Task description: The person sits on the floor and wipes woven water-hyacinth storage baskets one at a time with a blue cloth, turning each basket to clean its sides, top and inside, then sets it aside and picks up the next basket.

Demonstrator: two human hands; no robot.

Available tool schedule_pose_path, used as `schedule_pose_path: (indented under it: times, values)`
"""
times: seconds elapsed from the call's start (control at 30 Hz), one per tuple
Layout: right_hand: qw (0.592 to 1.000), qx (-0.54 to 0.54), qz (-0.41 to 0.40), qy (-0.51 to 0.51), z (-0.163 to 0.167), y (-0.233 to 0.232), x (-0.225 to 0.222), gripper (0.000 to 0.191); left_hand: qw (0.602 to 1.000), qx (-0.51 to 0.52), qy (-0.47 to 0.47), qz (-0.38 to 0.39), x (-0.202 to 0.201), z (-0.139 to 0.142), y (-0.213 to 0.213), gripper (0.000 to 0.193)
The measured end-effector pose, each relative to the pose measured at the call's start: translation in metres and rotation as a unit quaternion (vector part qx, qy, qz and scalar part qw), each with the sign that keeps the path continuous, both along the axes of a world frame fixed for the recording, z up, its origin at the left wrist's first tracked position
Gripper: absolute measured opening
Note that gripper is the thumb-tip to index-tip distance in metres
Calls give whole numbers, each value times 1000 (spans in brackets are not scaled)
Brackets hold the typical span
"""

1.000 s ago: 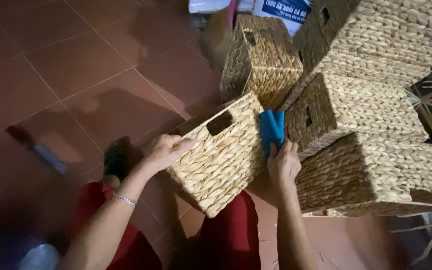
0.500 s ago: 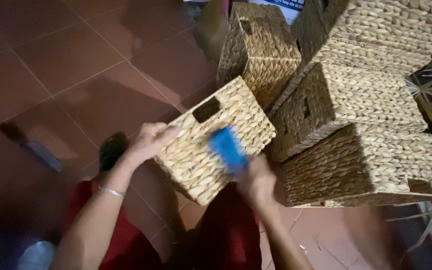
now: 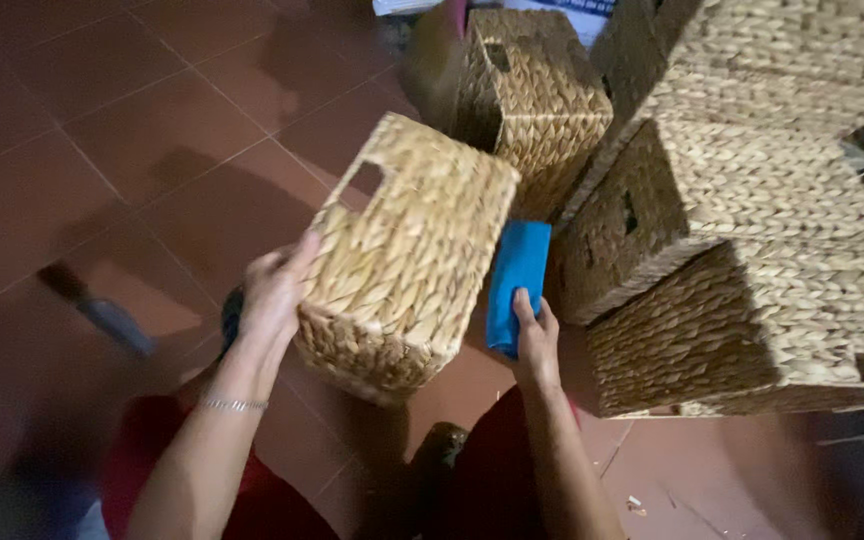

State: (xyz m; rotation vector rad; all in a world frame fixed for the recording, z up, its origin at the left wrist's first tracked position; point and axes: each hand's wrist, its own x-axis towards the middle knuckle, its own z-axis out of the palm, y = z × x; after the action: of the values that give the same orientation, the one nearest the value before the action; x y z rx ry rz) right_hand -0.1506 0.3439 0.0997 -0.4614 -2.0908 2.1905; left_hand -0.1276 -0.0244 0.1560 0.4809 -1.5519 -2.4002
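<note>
My left hand (image 3: pixel 274 292) grips the left side of a woven straw basket (image 3: pixel 407 250), a box shape with a cut-out handle hole near its top, held tilted above my lap. My right hand (image 3: pixel 534 335) presses a blue cloth (image 3: pixel 517 280) flat against the basket's right side. A thin bracelet sits on my left wrist. My legs in dark red trousers show below the basket.
Several more woven baskets are stacked to the right (image 3: pixel 752 230) and one stands behind (image 3: pixel 532 90). A red tiled floor (image 3: pixel 132 130) spreads to the left, where a blurred tool with a dark handle (image 3: pixel 92 305) lies.
The basket has been turned and tilted more upright. My right hand with the blue cloth slid from the basket's front face round to its right side.
</note>
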Motion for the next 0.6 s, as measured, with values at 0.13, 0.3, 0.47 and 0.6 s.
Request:
schedule_pose_path:
  times: [0.13,0.3,0.47,0.6]
  values:
    - [998,-7,62,32,66,-50,23,59,992,42,-99,61,65,-36,-25,44]
    - [961,160,223,-22,72,-104,50,51,958,264,-66,90,124,-120,-13,47]
    - [890,391,224,68,-12,-93,30,50,961,246,-102,75,160,-170,-49,49]
    - [787,591,151,-96,-84,-39,1,52,958,-3,-241,156,165,-197,-76,57]
